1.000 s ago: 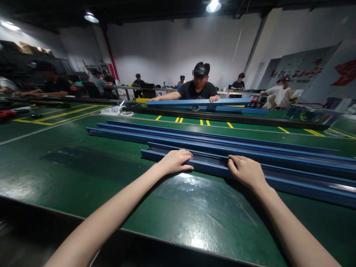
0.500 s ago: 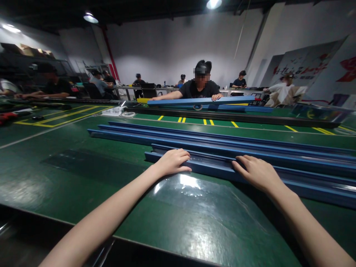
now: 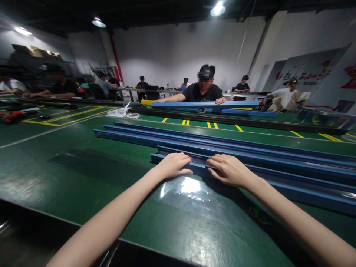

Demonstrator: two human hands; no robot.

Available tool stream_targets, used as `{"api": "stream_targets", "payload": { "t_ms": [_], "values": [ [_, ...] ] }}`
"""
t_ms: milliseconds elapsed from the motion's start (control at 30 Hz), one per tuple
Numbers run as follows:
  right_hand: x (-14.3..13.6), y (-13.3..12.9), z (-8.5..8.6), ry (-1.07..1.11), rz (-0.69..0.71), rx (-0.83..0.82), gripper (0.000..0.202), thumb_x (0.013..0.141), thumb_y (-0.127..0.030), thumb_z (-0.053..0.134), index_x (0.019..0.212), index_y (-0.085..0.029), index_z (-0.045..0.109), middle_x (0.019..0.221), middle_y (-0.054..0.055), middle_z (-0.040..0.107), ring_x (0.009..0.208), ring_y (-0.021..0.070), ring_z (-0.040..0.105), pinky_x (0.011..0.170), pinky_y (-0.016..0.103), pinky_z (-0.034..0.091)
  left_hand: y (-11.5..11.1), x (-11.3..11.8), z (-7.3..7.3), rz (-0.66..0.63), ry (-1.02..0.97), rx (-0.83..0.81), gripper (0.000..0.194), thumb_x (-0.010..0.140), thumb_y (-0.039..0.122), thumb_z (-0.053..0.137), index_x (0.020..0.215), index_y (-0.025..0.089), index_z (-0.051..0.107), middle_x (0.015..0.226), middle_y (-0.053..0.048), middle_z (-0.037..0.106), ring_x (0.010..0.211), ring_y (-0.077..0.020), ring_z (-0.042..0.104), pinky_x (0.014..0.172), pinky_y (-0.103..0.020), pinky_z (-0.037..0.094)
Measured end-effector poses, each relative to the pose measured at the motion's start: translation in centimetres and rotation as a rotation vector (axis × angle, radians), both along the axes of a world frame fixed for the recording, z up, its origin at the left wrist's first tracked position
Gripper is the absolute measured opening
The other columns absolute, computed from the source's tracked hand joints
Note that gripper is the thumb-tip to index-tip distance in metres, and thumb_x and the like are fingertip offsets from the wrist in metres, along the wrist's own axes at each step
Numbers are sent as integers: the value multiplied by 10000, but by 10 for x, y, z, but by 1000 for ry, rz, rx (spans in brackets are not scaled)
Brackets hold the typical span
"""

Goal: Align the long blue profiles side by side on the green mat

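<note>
Pinching nearest blue channel (image 3: 198,169) between thumb and fingers of left hand (image 3: 175,164) and right hand (image 3: 227,170), seemingly to steady it

Ceiling lamps (image 3: 217,9), red pipe (image 3: 115,52); printed banner (image 3: 308,70), black chair (image 3: 152,93)

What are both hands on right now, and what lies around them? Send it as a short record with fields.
Left hand: on a long blue channel-shaped profile, near its left end
Right hand: on the same profile, farther right
Grip firmness: cannot tell
Behind it: further long blue channelled stock, on the green table
Beyond that: long black bar
Across: co-worker in dark top, one hand on a lighter-blue long bar
</note>
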State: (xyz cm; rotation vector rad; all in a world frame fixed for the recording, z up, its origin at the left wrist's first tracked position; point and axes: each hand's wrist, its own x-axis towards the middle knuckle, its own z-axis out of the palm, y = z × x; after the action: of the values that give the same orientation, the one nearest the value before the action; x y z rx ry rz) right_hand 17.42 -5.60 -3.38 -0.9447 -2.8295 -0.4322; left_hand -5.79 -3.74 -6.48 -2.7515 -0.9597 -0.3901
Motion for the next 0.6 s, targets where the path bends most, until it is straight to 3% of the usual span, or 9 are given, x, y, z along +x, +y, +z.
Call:
{"api": "stream_targets", "payload": {
  "t_ms": [333,600],
  "values": [
    [-9,0,-21,68,-79,-103,338,844,-326,315,998,-149,558,996,112,595,934,188,531,746,283,414,-2,-8,2,45,14,-16,332,823,440,436,992,168,523,1029,-57,600,964,-178,545,817,-265,414],
    [-9,-7,-20,85,-143,-130,374,828,-341,334,1105,-157,506,1059,112,574,1000,198,512,774,296,419,-3,-9,3,59,-4,-41,352,825,449,425,1034,180,514,1022,-51,605,951,-175,552,796,-260,419]
  ]
}}
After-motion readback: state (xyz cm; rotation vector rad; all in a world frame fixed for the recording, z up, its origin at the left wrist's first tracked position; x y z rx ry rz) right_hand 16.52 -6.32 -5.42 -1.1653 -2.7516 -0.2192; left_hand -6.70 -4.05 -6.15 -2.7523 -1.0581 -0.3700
